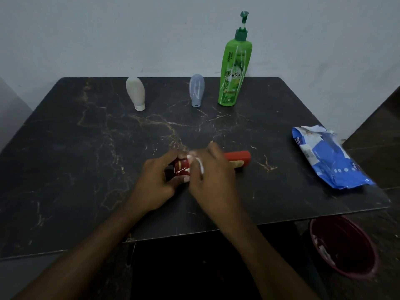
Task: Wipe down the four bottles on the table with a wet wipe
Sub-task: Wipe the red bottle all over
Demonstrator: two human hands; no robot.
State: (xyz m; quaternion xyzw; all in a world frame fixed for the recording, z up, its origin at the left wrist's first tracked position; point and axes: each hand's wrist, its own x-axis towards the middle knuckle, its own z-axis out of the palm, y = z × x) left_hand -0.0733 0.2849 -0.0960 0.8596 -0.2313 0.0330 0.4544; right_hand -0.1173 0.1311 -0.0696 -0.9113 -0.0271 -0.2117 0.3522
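Plastic, light and stiff by the look of it, the red bottle [237,160] lies on its side near the front middle of the dark marble-patterned table [86,148]; a damp surface would likely be slippery, so gripping near the cap end seems sound. The left hand [155,182] holds that end; the right hand [213,176] presses a white wet wipe [198,164] around the body. The green pump bottle [234,68] reads "Vatika" and "Henna"; the blue wipes pack [331,159] shows unclear lettering

Four bottles: red bottle [237,159], green pump bottle [234,68], white bottle [136,93], grey bottle [196,89]. One wipe [199,164]. One wipes pack [329,156]. One red bin [344,245]. Two hands: left hand [157,182], right hand [213,176]. One table [86,148].
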